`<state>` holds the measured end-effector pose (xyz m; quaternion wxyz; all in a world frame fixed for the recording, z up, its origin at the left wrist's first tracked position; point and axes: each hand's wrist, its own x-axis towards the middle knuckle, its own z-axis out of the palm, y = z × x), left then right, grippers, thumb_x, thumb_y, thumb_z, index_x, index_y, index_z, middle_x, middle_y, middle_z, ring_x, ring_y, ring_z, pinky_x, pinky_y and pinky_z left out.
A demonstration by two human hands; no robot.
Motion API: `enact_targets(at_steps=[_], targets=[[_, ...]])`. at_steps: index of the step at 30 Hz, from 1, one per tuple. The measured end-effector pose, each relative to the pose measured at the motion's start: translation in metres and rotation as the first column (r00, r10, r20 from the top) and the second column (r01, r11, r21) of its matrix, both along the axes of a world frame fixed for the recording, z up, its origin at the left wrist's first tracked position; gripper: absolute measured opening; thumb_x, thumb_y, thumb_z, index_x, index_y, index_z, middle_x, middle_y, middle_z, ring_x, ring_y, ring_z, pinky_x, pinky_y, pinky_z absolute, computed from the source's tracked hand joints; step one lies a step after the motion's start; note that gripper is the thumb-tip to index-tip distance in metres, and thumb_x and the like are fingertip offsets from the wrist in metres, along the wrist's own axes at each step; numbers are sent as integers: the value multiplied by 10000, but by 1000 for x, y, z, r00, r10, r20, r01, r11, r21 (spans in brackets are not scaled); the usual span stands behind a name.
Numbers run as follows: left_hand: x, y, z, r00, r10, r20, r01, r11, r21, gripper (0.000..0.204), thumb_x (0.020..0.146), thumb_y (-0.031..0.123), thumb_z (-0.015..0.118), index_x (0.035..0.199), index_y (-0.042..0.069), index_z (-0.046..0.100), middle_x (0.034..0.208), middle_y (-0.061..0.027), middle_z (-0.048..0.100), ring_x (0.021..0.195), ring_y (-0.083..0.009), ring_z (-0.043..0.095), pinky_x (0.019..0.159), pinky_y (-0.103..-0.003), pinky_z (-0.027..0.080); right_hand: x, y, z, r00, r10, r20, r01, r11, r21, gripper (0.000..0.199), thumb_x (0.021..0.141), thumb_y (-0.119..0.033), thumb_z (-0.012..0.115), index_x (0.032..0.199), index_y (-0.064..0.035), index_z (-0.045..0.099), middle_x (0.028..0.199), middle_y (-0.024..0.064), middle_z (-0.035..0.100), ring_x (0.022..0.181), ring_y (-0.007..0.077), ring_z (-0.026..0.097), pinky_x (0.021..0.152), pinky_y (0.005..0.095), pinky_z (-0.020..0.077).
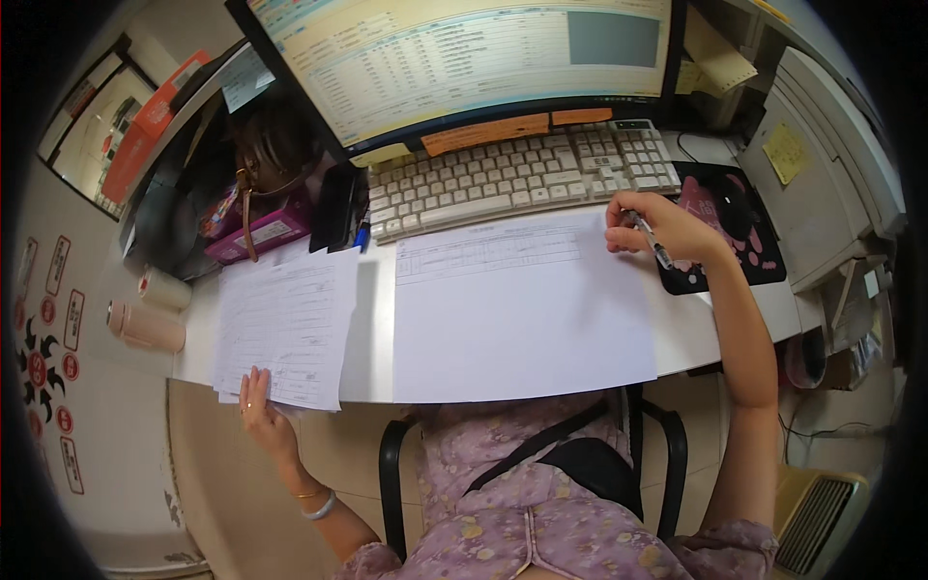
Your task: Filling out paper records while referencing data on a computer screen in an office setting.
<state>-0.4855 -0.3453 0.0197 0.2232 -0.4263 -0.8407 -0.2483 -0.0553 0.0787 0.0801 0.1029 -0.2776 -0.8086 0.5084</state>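
Note:
My right hand (660,228) grips a pen (652,242) at the upper right corner of a large white sheet (517,309) with a printed table along its top edge. The sheet lies on the white desk (696,329) in front of the keyboard (512,179). My left hand (259,406) rests with fingers apart on the near edge of a stack of printed forms (285,324) at the left of the desk, which overhangs the desk edge.
A monitor (464,58) with a spreadsheet stands behind the keyboard. A dark mouse pad (735,232) lies right of my hand, a printer (822,174) beyond it. A pink box (261,232), a brown bag and two pink cylinders (145,324) crowd the left.

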Motion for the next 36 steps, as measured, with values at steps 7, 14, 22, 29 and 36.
enact_targets(at_steps=[7, 14, 22, 29, 36], targets=[[-3, -2, -9, 978, 97, 183, -94, 995, -24, 563, 808, -153, 407, 1303, 1, 628, 1414, -222, 554, 1382, -374, 452, 1149, -445, 350, 4, 2, 12, 996, -67, -60, 61, 994, -96, 227, 968, -227, 676, 996, -15, 599, 879, 74, 694, 808, 112, 644, 750, 261, 516], [13, -3, -3, 959, 109, 260, -36, 962, -271, 525, 935, -44, 483, 1451, 49, 496, 1537, -249, 395, 1442, -392, 352, 1174, -465, 295, 39, 41, 7, 811, -465, -354, 582, 704, 407, 259, 998, -251, 620, 924, -3, 613, 743, 80, 682, 719, 146, 644, 661, 316, 497], [84, 17, 44, 979, 29, 200, 29, 959, -282, 658, 849, 101, 725, 1463, 80, 488, 1554, -209, 391, 1461, -373, 334, 1192, -514, 241, 40, 56, -5, 839, -484, -249, 532, 633, 562, 270, 1017, -248, 576, 942, 11, 592, 848, 160, 715, 797, 258, 680, 738, 361, 508], [162, 92, 39, 759, -587, 282, 648, 722, -242, 707, 779, 329, 829, 1399, 118, 564, 1534, -128, 448, 1451, -341, 362, 1193, -562, 211, 42, 49, -7, 859, -435, -271, 507, 644, 572, 246, 979, -227, 622, 921, 8, 577, 818, 225, 657, 782, 441, 609, 678, 461, 464], [197, 126, 26, 660, -701, 271, 751, 615, -241, 638, 796, 384, 800, 1368, 188, 598, 1506, -88, 491, 1426, -321, 408, 1177, -544, 260, 39, 47, -6, 863, -441, -248, 496, 639, 588, 258, 978, -250, 635, 943, 1, 587, 840, 207, 655, 777, 392, 607, 706, 422, 479]])
